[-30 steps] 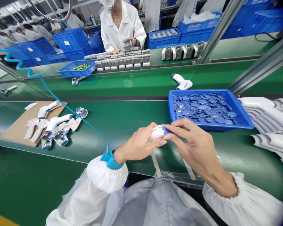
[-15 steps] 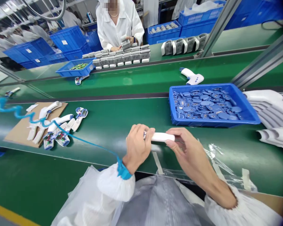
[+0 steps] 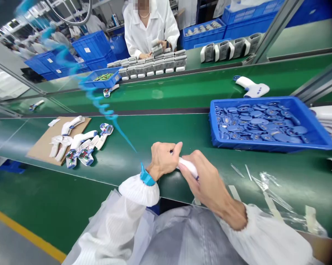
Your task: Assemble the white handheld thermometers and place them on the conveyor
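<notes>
Both my hands hold a small white plastic housing [image 3: 188, 166] over the green conveyor belt [image 3: 166, 132]. It slants down to the right, and my fingers hide most of it. My left hand [image 3: 163, 160] pinches its upper end, and a blue anti-static wrist strap [image 3: 147, 179] circles that wrist. My right hand [image 3: 207, 180] wraps its lower end. Nearest to my hands on the right is a blue tray [image 3: 268, 146] heaped with flat blue parts [image 3: 258, 125].
A cardboard sheet [image 3: 41, 149] at left holds white thermometer-shaped housings [image 3: 77, 140], some with circuit boards. A blue coiled cord [image 3: 99, 103] rises from my wrist. Across the belts, a co-worker [image 3: 151, 27] handles rows of grey-white units [image 3: 152, 66], with blue crates [image 3: 91, 46] behind.
The white housing has turned from lying level between my hands to slanting down to the right. My right hand has closed over it, and the view has swung slightly.
</notes>
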A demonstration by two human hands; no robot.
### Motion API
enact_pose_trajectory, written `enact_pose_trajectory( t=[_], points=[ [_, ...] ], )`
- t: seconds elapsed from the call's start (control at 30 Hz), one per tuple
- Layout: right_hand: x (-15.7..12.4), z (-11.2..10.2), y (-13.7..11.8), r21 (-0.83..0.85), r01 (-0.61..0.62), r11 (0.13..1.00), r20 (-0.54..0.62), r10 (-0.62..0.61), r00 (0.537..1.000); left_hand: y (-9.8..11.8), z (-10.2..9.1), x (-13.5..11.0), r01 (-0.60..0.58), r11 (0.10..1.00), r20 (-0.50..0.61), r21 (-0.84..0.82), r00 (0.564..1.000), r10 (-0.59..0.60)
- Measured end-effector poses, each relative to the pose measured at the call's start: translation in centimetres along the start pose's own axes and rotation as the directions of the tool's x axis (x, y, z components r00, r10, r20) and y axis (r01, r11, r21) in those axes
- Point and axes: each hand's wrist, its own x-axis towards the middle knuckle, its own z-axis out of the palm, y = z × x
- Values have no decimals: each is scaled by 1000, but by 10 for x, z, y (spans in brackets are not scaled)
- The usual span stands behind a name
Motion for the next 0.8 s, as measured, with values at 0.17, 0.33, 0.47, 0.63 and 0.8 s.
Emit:
enact_pose_trajectory(
  t=[0.17, 0.33, 0.47, 0.63, 0.8],
  points=[
    [-3, 5, -5, 71, -170, 983, -82, 176, 981, -7, -10, 0, -89, 994, 87, -70, 992, 95],
    [12, -17, 6, 326, -781, 532, 351, 700, 623, -13, -7, -18, -122, 919, -212, -374, 976, 43],
    [21, -18, 7, 247, -748, 617, 489, 587, 645, -9, 12, -12, 74, 902, -413, -425, 871, -266],
    [17, 9, 4, -278, -100, 955, 358, 199, 912, -11, 22, 12, 292, 929, -289, -229, 890, -351],
    [22, 6, 17, -267, -26, 963, 304, 109, 947, -27, 6, 16, 237, 971, -126, -45, 962, -241]
  ],
)
